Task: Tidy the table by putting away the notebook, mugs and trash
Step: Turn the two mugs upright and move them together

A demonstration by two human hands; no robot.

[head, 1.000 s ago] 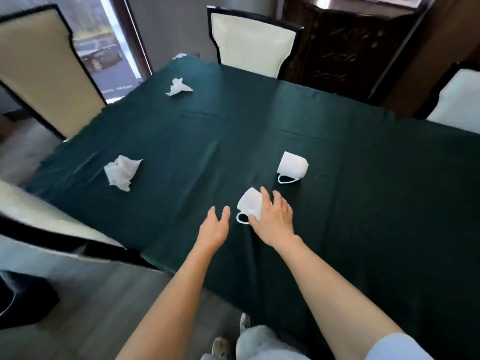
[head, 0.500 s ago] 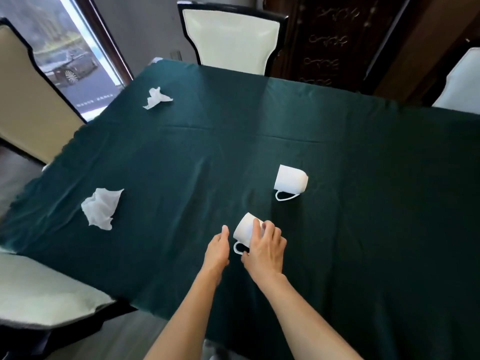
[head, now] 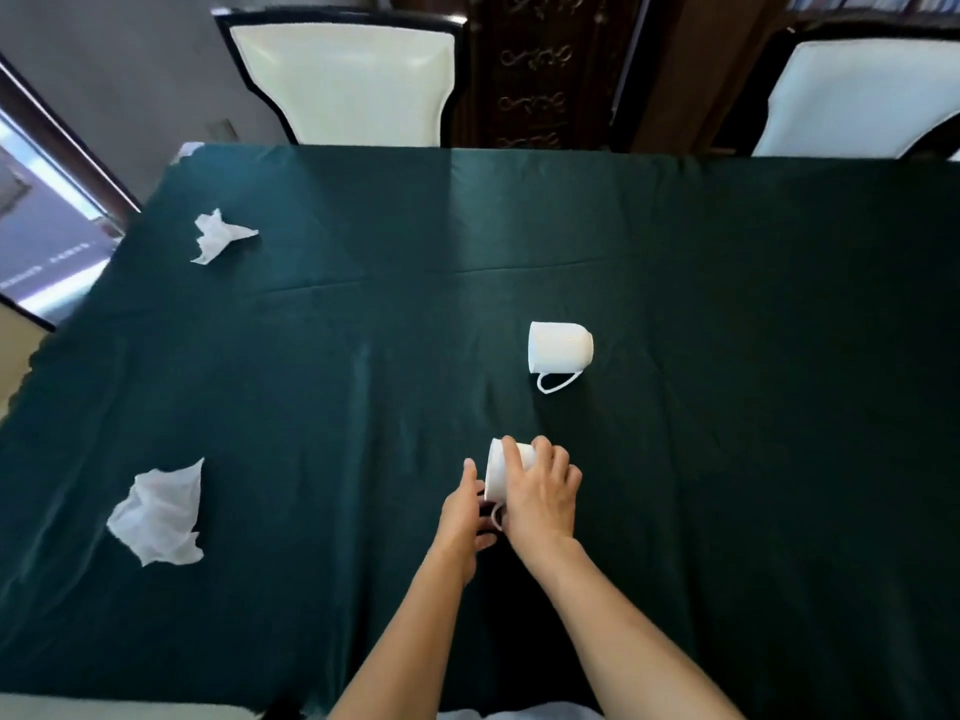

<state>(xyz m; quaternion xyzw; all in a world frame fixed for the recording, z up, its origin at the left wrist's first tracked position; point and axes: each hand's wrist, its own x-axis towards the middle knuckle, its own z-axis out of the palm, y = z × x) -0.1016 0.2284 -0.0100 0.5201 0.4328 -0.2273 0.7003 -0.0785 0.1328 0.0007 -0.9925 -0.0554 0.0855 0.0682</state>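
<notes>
Two white mugs lie on their sides on the dark green tablecloth (head: 363, 381). My right hand (head: 543, 493) is wrapped over the near mug (head: 497, 472), whose rim faces left and whose handle points toward me. My left hand (head: 462, 517) is against that mug's rim side, fingers by the handle; whether it grips is hard to tell. The far mug (head: 558, 348) lies untouched, handle toward me. A crumpled white tissue (head: 161, 517) sits near left, another tissue (head: 218, 236) far left. No notebook is in view.
A cream-backed chair (head: 345, 77) stands at the table's far side, another chair (head: 857, 96) at far right. A dark carved cabinet (head: 535, 70) is between them. A window (head: 41, 241) is at the left. A pale chair seat (head: 104, 711) shows at the bottom left edge.
My head has moved over the table, so the view looks down more steeply. My right hand has closed over the near mug, and my left hand has come in against its rim side.
</notes>
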